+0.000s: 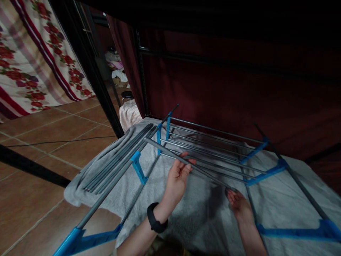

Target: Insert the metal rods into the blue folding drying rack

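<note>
1. The left hand (178,177) pinches a slim grey tube (165,149) between thumb and fingers, inside the drying rack's outline; a matte black wristband (157,218) circles that wrist.
2. The right hand (241,206) has its fingertips closed on the tube's near end, toward the drying rack's right side.
3. The tube slants across the drying rack (217,130); whether its far end touches the left side, I cannot tell.
4. Straight metal rods and angular blue plastic brackets (139,169) form the rack, with a broad stretch of soft, rumpled grey blanket (202,213) between its near sides.
5. Left of the rack, a row of loose tubes (119,160) lies toward the blanket's drooping edge.
6. Behind the rack hangs a dark red curtain (213,85).
</note>
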`<state>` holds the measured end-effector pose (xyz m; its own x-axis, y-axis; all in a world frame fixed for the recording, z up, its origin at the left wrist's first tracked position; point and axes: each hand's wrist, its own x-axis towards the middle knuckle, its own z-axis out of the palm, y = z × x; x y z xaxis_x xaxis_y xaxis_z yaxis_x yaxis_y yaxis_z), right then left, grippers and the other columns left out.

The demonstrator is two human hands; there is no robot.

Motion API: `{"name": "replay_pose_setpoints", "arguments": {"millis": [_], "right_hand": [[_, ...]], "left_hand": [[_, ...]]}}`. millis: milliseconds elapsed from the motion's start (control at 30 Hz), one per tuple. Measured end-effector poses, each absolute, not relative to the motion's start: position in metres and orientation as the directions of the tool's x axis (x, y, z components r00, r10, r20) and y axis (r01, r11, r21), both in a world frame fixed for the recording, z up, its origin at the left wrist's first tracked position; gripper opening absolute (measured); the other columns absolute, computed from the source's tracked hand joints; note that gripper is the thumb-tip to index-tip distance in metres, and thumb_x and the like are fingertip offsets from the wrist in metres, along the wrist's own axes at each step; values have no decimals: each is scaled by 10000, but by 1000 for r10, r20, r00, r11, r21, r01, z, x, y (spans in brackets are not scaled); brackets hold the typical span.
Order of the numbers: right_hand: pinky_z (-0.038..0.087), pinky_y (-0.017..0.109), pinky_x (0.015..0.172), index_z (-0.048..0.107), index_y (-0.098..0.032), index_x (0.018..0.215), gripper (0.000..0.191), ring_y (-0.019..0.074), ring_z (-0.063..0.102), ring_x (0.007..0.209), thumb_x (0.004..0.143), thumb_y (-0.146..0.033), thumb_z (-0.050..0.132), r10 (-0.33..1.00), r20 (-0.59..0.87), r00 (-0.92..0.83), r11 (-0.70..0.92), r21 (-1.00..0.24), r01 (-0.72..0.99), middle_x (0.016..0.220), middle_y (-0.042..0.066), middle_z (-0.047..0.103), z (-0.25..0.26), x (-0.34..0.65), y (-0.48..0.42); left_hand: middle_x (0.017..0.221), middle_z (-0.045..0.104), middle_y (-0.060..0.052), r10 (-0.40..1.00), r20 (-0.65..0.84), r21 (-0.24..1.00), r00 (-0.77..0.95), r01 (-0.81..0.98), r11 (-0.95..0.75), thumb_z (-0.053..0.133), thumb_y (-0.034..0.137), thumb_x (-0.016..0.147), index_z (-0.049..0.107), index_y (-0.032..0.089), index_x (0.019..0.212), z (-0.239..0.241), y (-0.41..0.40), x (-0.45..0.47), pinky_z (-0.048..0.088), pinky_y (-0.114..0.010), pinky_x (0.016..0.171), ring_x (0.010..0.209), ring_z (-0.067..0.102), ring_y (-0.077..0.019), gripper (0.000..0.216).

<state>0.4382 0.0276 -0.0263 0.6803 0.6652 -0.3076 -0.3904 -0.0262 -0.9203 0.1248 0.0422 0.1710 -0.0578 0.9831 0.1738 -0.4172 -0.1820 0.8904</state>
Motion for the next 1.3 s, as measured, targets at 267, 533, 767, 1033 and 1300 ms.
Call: {"name": "replay_pose_setpoints", "arguments": {"millis": [267,533,767,1033,1300], "right_hand": [[617,399,779,714,-273,878,351,261,725,845,574,-407,825,770,-504,390,-239,-795,-557,920,82,768,-25,364,15],[574,420,809,693,-226,856,459,249,706,808,492,-449,862,765,-600,234,-428,-745,-512,886,81,781,-15,320,-1],[544,432,863,699,-229,913,404,265,707,882,598,-454,813,811,-574,113,-479,-763,-434,964,115,776,-7,301,-11],[520,444,789,750,-245,923,403,260,667,806,612,-483,846,861,-506,53,-495,-857,-143,887,88,760,13,305,1],[524,398,813,777,-246,958,511,234,681,864,617,-620,855,940,-250,231,-208,-959,-191,972,89,785,68,346,20]], "left_hand": [[1040,772,-94,977,214,924,-1,-325,-202,676,361,927,610,186,1293,142,53,137,528,-374,1002,1046,715,-222,411],[1125,751,-118,981,190,956,23,-234,-180,663,386,916,651,183,1225,131,58,141,559,-372,922,984,723,-226,370],[979,723,-65,979,192,971,67,-156,-179,614,395,933,639,189,1203,117,57,148,549,-344,873,922,699,-208,341],[859,677,-45,946,310,945,92,82,-318,510,337,983,635,162,1268,124,62,130,548,-336,822,864,672,-207,357],[1165,729,-151,902,380,816,206,385,-431,452,236,986,679,167,1253,93,63,118,550,-462,997,1103,683,-278,357]]}}
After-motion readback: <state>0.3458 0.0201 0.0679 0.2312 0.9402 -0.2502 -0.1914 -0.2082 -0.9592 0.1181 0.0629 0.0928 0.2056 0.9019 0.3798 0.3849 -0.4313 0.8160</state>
